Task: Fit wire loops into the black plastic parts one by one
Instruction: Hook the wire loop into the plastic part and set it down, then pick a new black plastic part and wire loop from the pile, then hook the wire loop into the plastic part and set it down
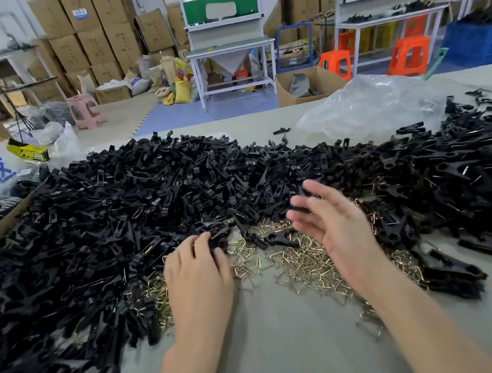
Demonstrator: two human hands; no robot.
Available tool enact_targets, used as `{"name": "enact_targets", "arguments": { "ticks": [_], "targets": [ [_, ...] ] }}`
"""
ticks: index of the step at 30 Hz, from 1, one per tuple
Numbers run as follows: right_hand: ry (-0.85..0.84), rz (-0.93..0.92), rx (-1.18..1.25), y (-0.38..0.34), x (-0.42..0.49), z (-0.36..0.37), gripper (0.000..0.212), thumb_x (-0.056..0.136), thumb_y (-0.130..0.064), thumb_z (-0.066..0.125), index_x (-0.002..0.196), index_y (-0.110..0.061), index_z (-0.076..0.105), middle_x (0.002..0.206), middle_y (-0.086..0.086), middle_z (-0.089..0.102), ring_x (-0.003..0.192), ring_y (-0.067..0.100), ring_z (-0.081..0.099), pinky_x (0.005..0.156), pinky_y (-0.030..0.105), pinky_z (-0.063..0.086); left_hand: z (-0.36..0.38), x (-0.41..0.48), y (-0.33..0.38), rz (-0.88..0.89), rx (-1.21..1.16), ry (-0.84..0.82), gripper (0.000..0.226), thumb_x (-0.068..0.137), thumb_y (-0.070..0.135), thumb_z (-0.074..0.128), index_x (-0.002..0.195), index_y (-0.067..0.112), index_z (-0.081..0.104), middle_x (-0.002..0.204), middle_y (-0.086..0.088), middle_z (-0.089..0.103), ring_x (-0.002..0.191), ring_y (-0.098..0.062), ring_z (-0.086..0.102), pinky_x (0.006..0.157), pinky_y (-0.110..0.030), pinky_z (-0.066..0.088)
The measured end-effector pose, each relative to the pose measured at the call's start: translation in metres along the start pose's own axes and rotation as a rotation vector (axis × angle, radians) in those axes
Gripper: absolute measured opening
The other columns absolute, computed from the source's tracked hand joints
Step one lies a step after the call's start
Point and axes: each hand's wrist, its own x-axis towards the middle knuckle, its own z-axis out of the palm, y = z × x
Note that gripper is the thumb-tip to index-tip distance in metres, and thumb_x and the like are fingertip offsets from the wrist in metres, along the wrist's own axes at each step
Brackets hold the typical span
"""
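Warehouse floor, grey table (pixel 278 355) buried under black plastic parts (pixel 144 194), brass wire loops (pixel 306 263) heaped centre, within easy reach. My left hand (pixel 198 275) curls its fingers round one black part (pixel 218 237), probably presenting it for fitting. My right hand (pixel 335 224) hovers over the loops, blurred, fingers spread and empty.

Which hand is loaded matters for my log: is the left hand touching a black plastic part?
Touching. The head view shows the left hand curled round a black plastic part at the pile's near edge.
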Motion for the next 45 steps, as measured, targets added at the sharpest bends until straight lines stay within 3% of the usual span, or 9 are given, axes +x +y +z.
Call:
{"name": "enact_targets", "arguments": {
  "ticks": [5,11,19,25,29,33,38,42,45],
  "targets": [
    [-0.178,-0.195,-0.619,0.031,-0.019,0.006,0.038,0.105,-0.014,0.048,0.113,-0.047,0.064,0.097,-0.012,0.071,0.081,0.01,0.071,0.066,0.027,0.057,-0.005,0.014,-0.039,-0.22,0.153,0.12,0.036,0.098,0.021,0.058,0.126,0.0,0.065,0.141,-0.032,0.05,0.136,-0.046,0.041,0.115,-0.064,0.018],
    [-0.244,-0.233,-0.825,0.038,-0.02,0.0,0.036,0.104,-0.015,0.049,0.117,-0.047,0.062,0.096,-0.02,0.067,0.078,0.013,0.068,0.056,0.012,0.044,-0.009,0.03,-0.06,-0.439,0.101,0.093,0.053,0.096,0.025,0.055,0.146,0.009,0.046,0.161,-0.034,0.004,0.147,-0.055,0.003,0.12,-0.063,0.007],
    [-0.253,-0.224,-0.876,0.04,-0.019,-0.001,0.032,0.104,-0.016,0.048,0.118,-0.039,0.066,0.097,-0.023,0.067,0.08,0.008,0.068,0.061,0.014,0.049,-0.015,0.028,-0.063,-0.247,0.146,0.086,0.028,0.095,0.02,0.061,0.121,0.013,0.067,0.126,-0.029,0.055,0.11,-0.05,0.05,0.092,-0.057,0.04],
    [-0.256,-0.228,-0.896,0.041,-0.019,-0.002,0.033,0.102,-0.014,0.05,0.117,-0.038,0.068,0.095,-0.024,0.066,0.072,0.011,0.064,0.056,0.013,0.044,-0.016,0.027,-0.058,-0.045,0.022,0.092,0.021,0.095,0.016,0.064,0.116,0.015,0.069,0.112,-0.016,0.059,0.097,-0.039,0.054,0.085,-0.051,0.044],
    [-0.251,-0.226,-0.902,0.042,-0.018,-0.002,0.033,0.103,-0.014,0.049,0.117,-0.038,0.068,0.096,-0.025,0.067,0.068,0.014,0.063,0.054,0.014,0.043,-0.017,0.025,-0.056,-0.092,-0.193,0.134,0.017,0.099,0.017,0.059,0.115,0.018,0.065,0.116,-0.006,0.049,0.084,-0.028,0.059,0.073,-0.041,0.049],
    [-0.252,-0.229,-0.904,0.042,-0.019,-0.002,0.034,0.102,-0.013,0.05,0.114,-0.039,0.068,0.095,-0.024,0.067,0.073,0.015,0.066,0.055,0.015,0.045,-0.019,0.026,-0.06,-0.257,-0.124,0.083,0.024,0.102,0.025,0.054,0.123,0.017,0.062,0.117,-0.018,0.054,0.096,-0.038,0.055,0.086,-0.048,0.044],
    [-0.254,-0.243,-0.919,0.041,-0.019,-0.003,0.033,0.102,-0.012,0.05,0.114,-0.037,0.069,0.095,-0.024,0.067,0.074,0.014,0.068,0.06,0.016,0.048,-0.022,0.022,-0.061,-0.307,-0.217,0.051,0.021,0.102,0.029,0.052,0.121,0.023,0.059,0.118,-0.005,0.048,0.077,-0.024,0.057,0.075,-0.04,0.043],
    [-0.256,-0.245,-0.923,0.041,-0.019,-0.002,0.034,0.102,-0.013,0.05,0.112,-0.039,0.069,0.095,-0.025,0.067,0.076,0.013,0.068,0.063,0.023,0.052,-0.025,0.028,-0.058,-0.309,-0.456,0.084,0.033,0.103,0.04,0.049,0.133,0.026,0.056,0.117,0.0,0.061,0.097,-0.018,0.058,0.087,-0.034,0.043],
    [-0.253,-0.246,-0.921,0.041,-0.019,-0.002,0.034,0.102,-0.012,0.05,0.112,-0.039,0.069,0.095,-0.025,0.066,0.075,0.013,0.068,0.062,0.021,0.051,-0.026,0.03,-0.062,-0.307,-0.348,0.158,0.041,0.106,0.039,0.039,0.142,0.022,0.051,0.124,-0.008,0.066,0.115,-0.032,0.057,0.102,-0.049,0.043]
  ]
}}
